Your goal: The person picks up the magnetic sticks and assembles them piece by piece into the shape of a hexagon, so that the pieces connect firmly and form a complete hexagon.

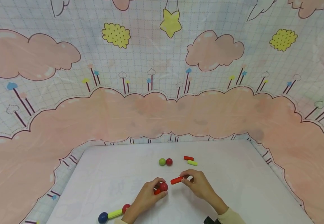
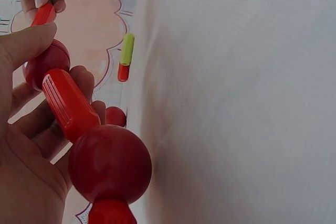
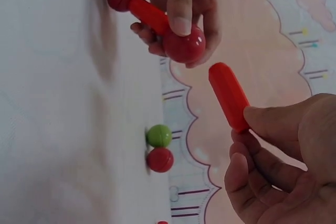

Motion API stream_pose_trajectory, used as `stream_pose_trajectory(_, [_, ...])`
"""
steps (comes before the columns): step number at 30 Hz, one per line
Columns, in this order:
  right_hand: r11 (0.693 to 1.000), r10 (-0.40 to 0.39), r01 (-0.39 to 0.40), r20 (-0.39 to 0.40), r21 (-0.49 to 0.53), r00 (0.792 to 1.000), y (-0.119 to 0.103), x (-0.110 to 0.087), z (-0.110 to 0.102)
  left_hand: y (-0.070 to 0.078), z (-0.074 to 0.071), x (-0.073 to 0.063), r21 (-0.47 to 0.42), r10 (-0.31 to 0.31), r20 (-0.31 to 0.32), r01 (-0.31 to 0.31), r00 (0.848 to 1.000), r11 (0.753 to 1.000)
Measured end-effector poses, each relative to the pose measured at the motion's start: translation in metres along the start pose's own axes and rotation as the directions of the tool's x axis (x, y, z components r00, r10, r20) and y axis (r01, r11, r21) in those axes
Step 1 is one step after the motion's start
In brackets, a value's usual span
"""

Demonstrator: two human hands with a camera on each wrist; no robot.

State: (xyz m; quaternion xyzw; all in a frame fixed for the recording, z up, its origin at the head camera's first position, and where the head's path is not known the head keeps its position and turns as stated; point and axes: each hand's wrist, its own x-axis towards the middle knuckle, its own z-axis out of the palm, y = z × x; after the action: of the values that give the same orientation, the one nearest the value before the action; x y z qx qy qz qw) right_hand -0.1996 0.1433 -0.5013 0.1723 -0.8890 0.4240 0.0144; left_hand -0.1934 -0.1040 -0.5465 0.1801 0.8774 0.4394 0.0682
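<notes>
My left hand [image 1: 147,194] pinches a red ball [image 1: 164,186] between thumb and fingers. A red stick [image 2: 71,103] joins that ball to a second red ball [image 2: 110,163], from which another red stick [image 2: 112,213] runs on. My right hand [image 1: 199,183] pinches one end of a loose red stick [image 1: 177,180]; its free end points toward the held ball, a small gap apart. By the left wrist lie a blue ball [image 1: 103,217], a yellow-green stick [image 1: 115,214] and a red ball [image 1: 126,208] in a row; the forearm hides whether they join the held chain.
Farther back on the white table [image 1: 108,168], a green ball [image 1: 162,161] sits beside a red ball [image 1: 169,161]. Right of them lie a red stick [image 1: 188,158] and a yellow-green stick [image 1: 192,162]. A patterned cloth [image 1: 150,115] hangs behind the table.
</notes>
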Motion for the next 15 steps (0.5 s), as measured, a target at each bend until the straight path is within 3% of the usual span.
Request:
stream_pose_trajectory(5, [0.999, -0.043, 0.044, 0.042, -0.014, 0.998, -0.001, 0.003, 0.003, 0.001, 0.000, 0.001, 0.003, 0.012, -0.001, -0.012, 1.000, 1.000])
stream_pose_trajectory(15, [0.996, -0.086, 0.087, 0.021, -0.020, 0.996, -0.003, 0.004, 0.012, 0.001, 0.000, 0.000, -0.011, 0.034, 0.002, -0.034, 0.999, 0.999])
